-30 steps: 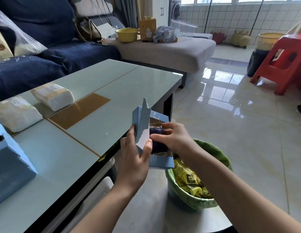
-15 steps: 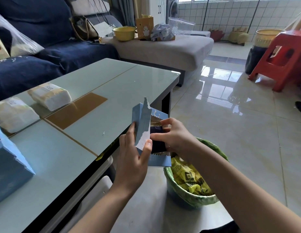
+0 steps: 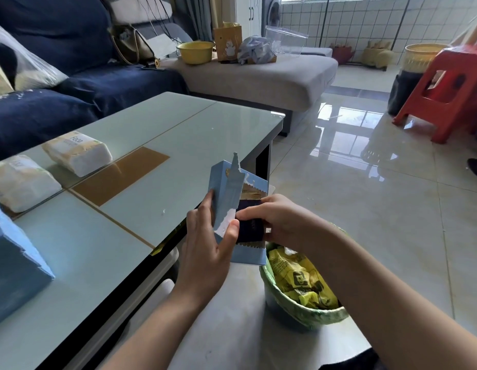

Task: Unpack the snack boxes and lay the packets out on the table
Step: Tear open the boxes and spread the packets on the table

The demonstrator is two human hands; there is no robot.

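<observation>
A light blue snack box with a torn-open flap is held upright off the near right edge of the glass table. My left hand grips the box from the left, thumb on its torn flap. My right hand pinches a dark navy packet with a gold zigzag edge that sits in the box's opening. A second blue box lies on the table at the far left.
Two white tissue packs lie on the table's left side. A green bin lined with a yellow bag stands just under my right forearm. A blue sofa, a grey ottoman and a red stool surround the area.
My hands and the box have stayed in nearly the same place; the right fingers have shifted slightly on the dark packet.
</observation>
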